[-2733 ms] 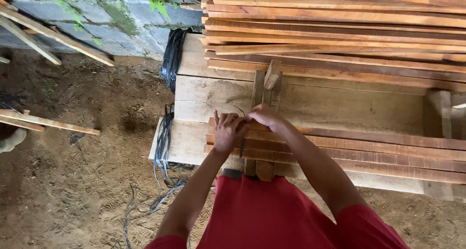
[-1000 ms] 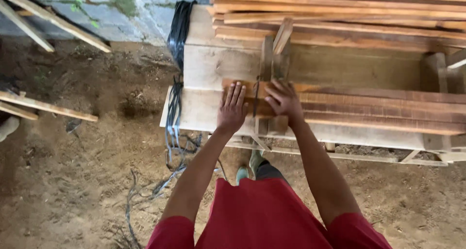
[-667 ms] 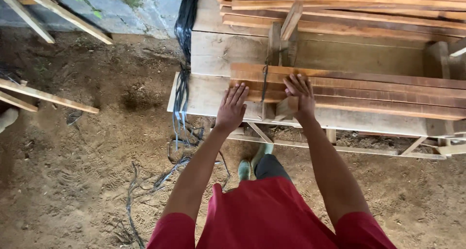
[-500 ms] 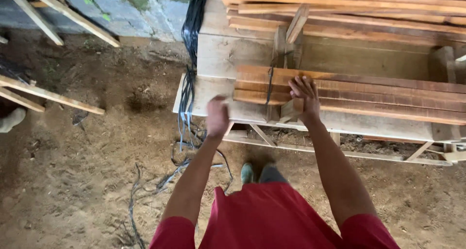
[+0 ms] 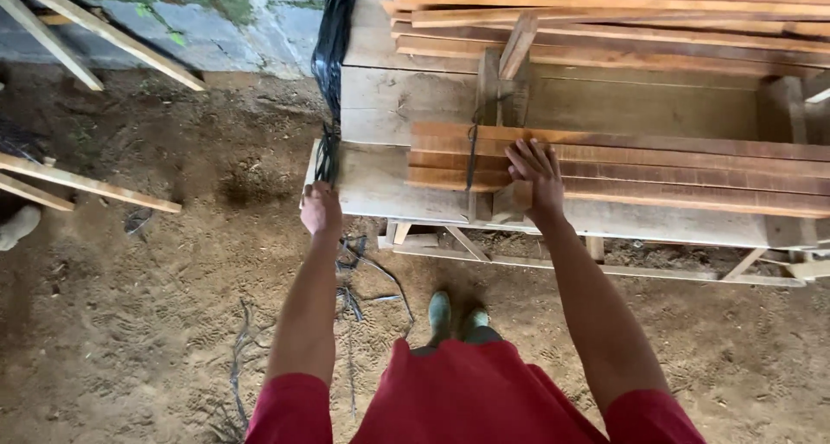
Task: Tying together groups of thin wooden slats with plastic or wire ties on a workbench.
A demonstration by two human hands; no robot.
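Note:
A bundle of reddish wooden slats (image 5: 657,169) lies across a rough wooden workbench (image 5: 389,107), bound near its left end by a thin dark strap (image 5: 471,154). My right hand (image 5: 536,176) rests flat on the bundle beside the strap, fingers spread. My left hand (image 5: 321,209) is at the bench's left front corner, fingers curled at the hanging black straps (image 5: 328,55); whether it grips one is unclear.
More slats (image 5: 622,16) are stacked at the back of the bench. Loose planks (image 5: 86,185) lean at the left over the dirt floor. Strap pieces (image 5: 363,271) trail on the ground by my green boots (image 5: 454,310). A stone wall (image 5: 216,12) stands behind.
My left hand has left the bundle and moved left and down to the bench corner by the black straps. My right hand stays on the slats.

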